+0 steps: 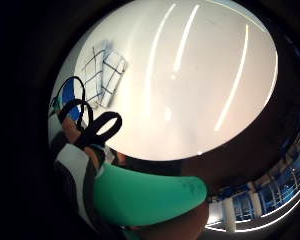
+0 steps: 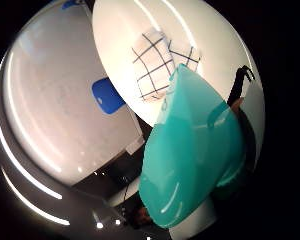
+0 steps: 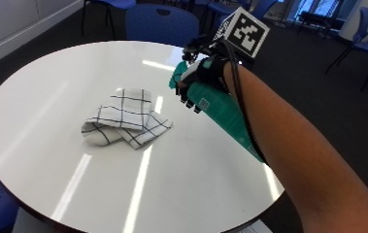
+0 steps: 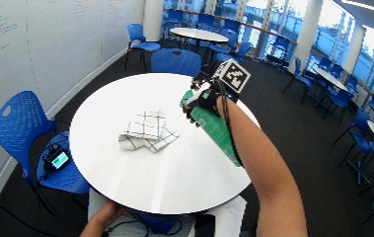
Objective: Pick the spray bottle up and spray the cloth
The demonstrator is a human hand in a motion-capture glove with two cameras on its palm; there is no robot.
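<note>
A round white glossy desk [image 3: 54, 160] carries a soft white cloth [image 3: 125, 118] with thin dark grid lines, crumpled and folded over itself near the middle. The gloved right hand [image 3: 199, 82] is raised above the desk's far side, its grip clenched round a teal spray bottle [image 3: 225, 114] of smooth, glossy plastic. The bottle's body is long and rounded; its long axis runs tilted along the underside of the forearm, the body trailing back toward the elbow and the head end up at the fingers, pointing toward the far edge. It hangs clear of the desk, apart from the cloth. The nozzle itself is hidden by the hand. Blue chairs [image 4: 25, 126] stand around.
</note>
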